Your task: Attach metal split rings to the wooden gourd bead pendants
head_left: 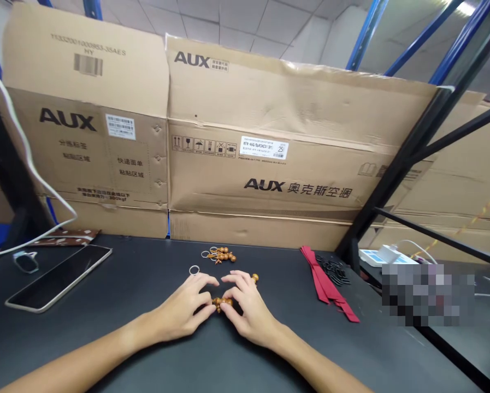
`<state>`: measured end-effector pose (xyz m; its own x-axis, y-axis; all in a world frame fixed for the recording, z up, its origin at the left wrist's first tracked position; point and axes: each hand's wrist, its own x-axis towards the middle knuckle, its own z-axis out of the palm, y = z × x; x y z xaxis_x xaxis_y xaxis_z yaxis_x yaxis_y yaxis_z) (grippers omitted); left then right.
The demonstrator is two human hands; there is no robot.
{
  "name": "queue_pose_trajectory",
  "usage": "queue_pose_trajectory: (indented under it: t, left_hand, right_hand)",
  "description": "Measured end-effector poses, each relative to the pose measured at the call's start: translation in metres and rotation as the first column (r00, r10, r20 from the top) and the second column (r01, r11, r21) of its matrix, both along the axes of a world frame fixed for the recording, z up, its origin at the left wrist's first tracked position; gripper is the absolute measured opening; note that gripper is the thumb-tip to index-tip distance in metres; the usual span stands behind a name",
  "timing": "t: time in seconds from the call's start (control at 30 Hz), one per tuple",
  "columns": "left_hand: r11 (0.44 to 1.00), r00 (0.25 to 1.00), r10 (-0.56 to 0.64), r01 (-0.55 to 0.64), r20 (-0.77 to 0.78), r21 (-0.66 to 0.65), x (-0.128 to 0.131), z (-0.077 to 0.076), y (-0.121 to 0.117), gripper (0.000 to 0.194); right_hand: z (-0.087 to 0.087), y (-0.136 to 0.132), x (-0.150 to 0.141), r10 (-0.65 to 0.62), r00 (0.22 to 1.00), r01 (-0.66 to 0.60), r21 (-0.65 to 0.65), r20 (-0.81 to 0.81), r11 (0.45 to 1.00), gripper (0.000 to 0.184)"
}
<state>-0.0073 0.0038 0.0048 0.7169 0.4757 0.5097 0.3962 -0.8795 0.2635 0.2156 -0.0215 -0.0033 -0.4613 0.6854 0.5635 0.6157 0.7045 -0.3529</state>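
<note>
My left hand (187, 308) and my right hand (247, 308) meet on the black table (146, 349), both pinching a small brown wooden gourd charm (222, 302) between thumbs and fingers. A metal key ring (194, 269) lies just beyond my left fingers. A small brown bead (255, 278) peeks out past my right fingers. Farther back sits a small heap of finished gourd charms with rings (220, 254).
A phone (60, 277) lies face up at the left, with a white cable (27, 164) and a clip (25, 261) near it. Red ribbons (324, 281) and black cords (335, 270) lie at the right. Cardboard boxes (269, 153) wall off the back; a black rack post (408, 158) slants at right.
</note>
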Motion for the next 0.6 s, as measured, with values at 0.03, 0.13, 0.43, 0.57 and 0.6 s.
queue_pose_trajectory:
  t: [0.03, 0.13, 0.43, 0.57, 0.6]
  left_hand:
    - [1.0, 1.0, 0.004, -0.004, 0.001, 0.001, 0.0, -0.001, 0.0, 0.015]
    - [1.0, 1.0, -0.007, 0.007, -0.013, 0.001, -0.001, -0.002, 0.001, 0.016]
    - [0.998, 1.0, 0.005, -0.004, 0.026, -0.061, -0.003, -0.001, 0.005, 0.02]
    - [0.995, 0.997, 0.07, -0.068, 0.025, -0.067, -0.004, -0.003, 0.007, 0.021]
    - [0.994, 0.995, 0.095, -0.094, 0.02, -0.047, -0.004, -0.005, 0.008, 0.022]
  right_hand:
    - [0.001, -0.001, 0.0, 0.023, 1.0, -0.023, -0.003, -0.002, 1.0, 0.006]
    - [0.001, -0.001, 0.0, 0.039, 0.999, -0.039, -0.001, -0.006, 0.999, 0.006]
    - [-0.005, 0.008, 0.002, -0.127, 0.992, 0.126, 0.039, 0.023, 0.991, 0.005]
    - [-0.006, 0.015, 0.012, -0.202, 0.979, 0.203, 0.044, -0.023, 0.978, 0.006]
    - [-0.006, 0.016, 0.014, -0.209, 0.978, 0.21, 0.047, -0.024, 0.977, 0.006]
